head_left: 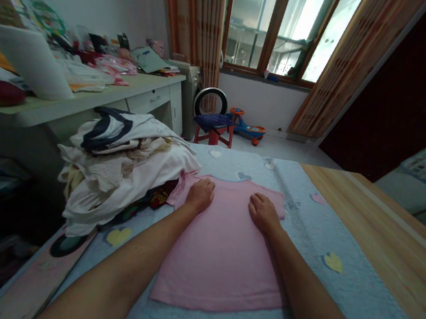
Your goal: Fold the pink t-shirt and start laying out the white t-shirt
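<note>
A pink short-sleeved shirt [224, 254] lies spread flat on the light blue bed cover [312, 296], its neckline away from me and its hem towards me. My left hand [201, 195] rests palm down on the shirt's upper left, beside the sleeve, with its fingers slightly bent. On the upper right, my right hand [263, 212] lies on the cloth with its fingers stretched forward. Neither hand visibly lifts any fabric. The undersides of both palms are hidden.
A heap of white and dark clothes [130, 170] sits left of the shirt. A cluttered desk [143, 91] stands beyond it. Bare wooden boards [368, 220] run along the right. Past the bed's far edge are a red stool [213, 137] and a blue-orange ride-on toy [248, 128].
</note>
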A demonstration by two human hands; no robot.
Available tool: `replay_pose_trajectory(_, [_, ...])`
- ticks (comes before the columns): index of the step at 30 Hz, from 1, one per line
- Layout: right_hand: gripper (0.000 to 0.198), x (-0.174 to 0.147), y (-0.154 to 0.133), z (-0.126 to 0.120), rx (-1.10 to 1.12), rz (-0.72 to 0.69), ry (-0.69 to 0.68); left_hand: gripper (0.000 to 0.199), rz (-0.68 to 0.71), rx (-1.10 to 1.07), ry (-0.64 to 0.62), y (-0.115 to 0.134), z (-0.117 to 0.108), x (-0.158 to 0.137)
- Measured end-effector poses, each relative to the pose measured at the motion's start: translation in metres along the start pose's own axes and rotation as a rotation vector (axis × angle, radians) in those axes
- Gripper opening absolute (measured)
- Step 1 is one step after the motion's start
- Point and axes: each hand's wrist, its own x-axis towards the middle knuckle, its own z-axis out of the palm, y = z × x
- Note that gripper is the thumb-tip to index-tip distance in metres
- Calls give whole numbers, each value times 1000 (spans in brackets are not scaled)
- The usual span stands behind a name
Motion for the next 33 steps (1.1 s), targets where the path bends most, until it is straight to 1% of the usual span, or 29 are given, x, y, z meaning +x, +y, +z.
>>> replay_pose_trajectory(4, [36, -16, 3, -3, -18, 4, 8, 24, 46, 2, -28, 1, -4, -19])
replay_pose_trajectory(8, [33, -32, -5, -10, -11, -33, -3, 40, 156, -16, -106, 9, -10, -52])
replay_pose_trajectory(11, [33, -45, -12, -12, 15, -93, 2, 50, 152, -18, -162, 12, -12, -77])
replay_pose_trajectory(14, [38, -57, -13, -13, 37, -125, -20, 51, 176, -32, -167, 9, -10, -95])
replay_pose_trajectory(17, [44, -64, -9, -14, 30, -137, -68, 50, 195, -39, -142, 2, -9, -104])
replay_pose_trajectory(20, [47, -69, -13, -16, -30, -90, -96, 47, 194, -20, -121, 2, -10, -111])
replay_pose_trajectory(23, [43, -76, -29, -17, -77, -30, -85, 40, 223, -17, -113, 12, -12, -120])
replay_pose_trajectory(25, [41, -82, -40, -15, -53, -51, -58, 40, 275, -57, -118, 21, -14, -127])
replay_pose_trajectory(27, [42, -88, -47, -12, -22, -76, -36, 41, 296, -104, -126, 29, -16, -134])
replay_pose_trajectory(30, [46, -95, -49, -10, 17, -84, -31, 40, 291, -146, -113, 34, -17, -143])
replay_pose_trajectory(33, [52, -99, -48, -12, 27, -94, -64, 49, 299, -160, -116, 33, -19, -149])
